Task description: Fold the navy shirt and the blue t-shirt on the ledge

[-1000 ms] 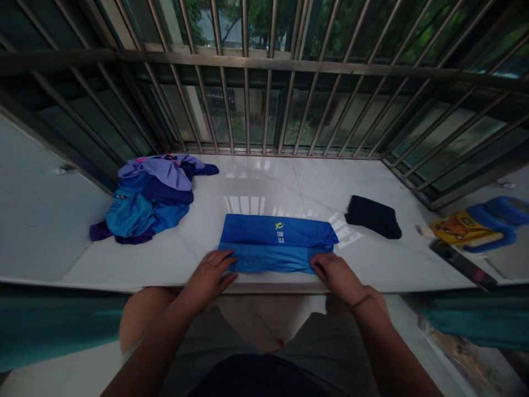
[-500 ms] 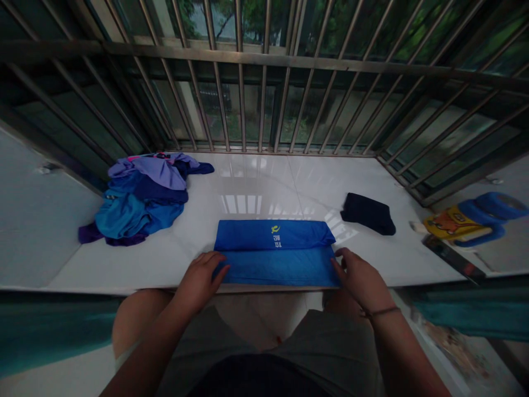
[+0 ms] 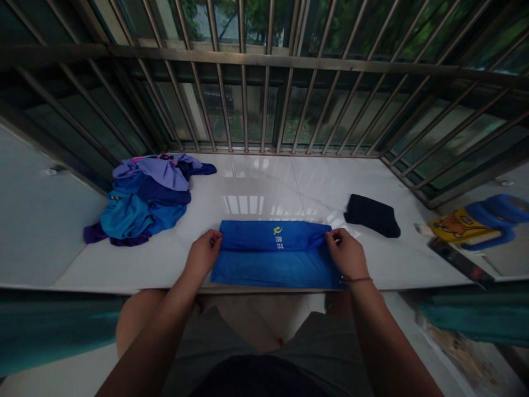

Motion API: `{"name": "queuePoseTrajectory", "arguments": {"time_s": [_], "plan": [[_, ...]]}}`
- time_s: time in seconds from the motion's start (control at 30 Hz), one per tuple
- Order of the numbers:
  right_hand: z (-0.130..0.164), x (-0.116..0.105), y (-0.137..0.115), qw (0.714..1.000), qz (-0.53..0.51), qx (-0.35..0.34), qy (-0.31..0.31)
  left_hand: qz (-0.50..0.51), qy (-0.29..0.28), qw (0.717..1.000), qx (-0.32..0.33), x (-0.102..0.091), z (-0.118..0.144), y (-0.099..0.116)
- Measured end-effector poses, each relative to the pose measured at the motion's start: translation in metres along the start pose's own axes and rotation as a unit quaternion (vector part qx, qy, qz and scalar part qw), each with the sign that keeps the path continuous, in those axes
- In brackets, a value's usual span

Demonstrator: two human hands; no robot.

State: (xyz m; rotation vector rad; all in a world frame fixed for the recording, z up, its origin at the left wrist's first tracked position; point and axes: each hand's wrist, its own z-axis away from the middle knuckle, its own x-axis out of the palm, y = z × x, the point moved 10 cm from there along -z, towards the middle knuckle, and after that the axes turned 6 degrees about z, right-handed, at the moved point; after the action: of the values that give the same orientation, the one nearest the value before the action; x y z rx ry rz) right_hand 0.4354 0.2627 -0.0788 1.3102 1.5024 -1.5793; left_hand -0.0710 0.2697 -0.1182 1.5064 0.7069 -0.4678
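A blue garment [image 3: 264, 267] with a yellow emblem and white lettering lies folded in a long strip at the front edge of the white ledge. Its far half is a narrower, darker folded band lying over the lighter near half. My left hand [image 3: 205, 251] pinches the left end of that band between thumb and fingers. At the other end, my right hand [image 3: 346, 251] grips the band's right edge in the same way. What kind of garment it is cannot be made out while folded.
A heap of blue and purple clothes [image 3: 144, 201] sits on the ledge [image 3: 264, 187] at left. To the right lies a dark folded cloth [image 3: 372, 215]. Farther right are a blue and yellow jug-like container [image 3: 475, 220] and a dark flat box [image 3: 458, 262]. Metal bars [image 3: 264, 105] close the back.
Both hands have moved away from me, from the garment's near corners to the ends of its far band, and now pinch it there. The view has shifted slightly.
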Motion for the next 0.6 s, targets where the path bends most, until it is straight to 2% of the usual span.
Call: {"name": "queuePoseTrajectory", "arguments": {"time_s": [0.07, 0.2, 0.3, 0.37, 0.43, 0.5, 0.6], "plan": [[0.005, -0.001, 0.009, 1.0, -0.029, 0.001, 0.0, 0.002, 0.01, 1.0, -0.007, -0.004, -0.002, -0.006], [0.019, 0.021, 0.031, 0.995, -0.006, 0.02, -0.094, -0.013, 0.002, 1.0, -0.01, -0.007, -0.007, -0.013], [0.033, 0.019, 0.046, 0.995, 0.028, 0.024, -0.092, -0.027, 0.015, 0.998, 0.048, -0.014, 0.001, -0.001], [0.047, 0.011, 0.05, 0.997, 0.03, 0.01, -0.075, -0.037, 0.03, 0.993, 0.11, -0.02, 0.017, 0.012], [0.067, 0.008, 0.041, 0.995, 0.026, -0.056, -0.077, -0.056, 0.009, 0.983, 0.177, -0.017, 0.041, 0.022], [0.093, 0.012, 0.023, 0.982, 0.042, -0.158, -0.095, -0.089, -0.045, 0.965, 0.242, -0.003, 0.069, 0.026], [0.126, 0.02, 0.008, 0.955, 0.097, -0.256, -0.111, -0.146, -0.1, 0.937, 0.302, 0.019, 0.106, 0.017]]}}
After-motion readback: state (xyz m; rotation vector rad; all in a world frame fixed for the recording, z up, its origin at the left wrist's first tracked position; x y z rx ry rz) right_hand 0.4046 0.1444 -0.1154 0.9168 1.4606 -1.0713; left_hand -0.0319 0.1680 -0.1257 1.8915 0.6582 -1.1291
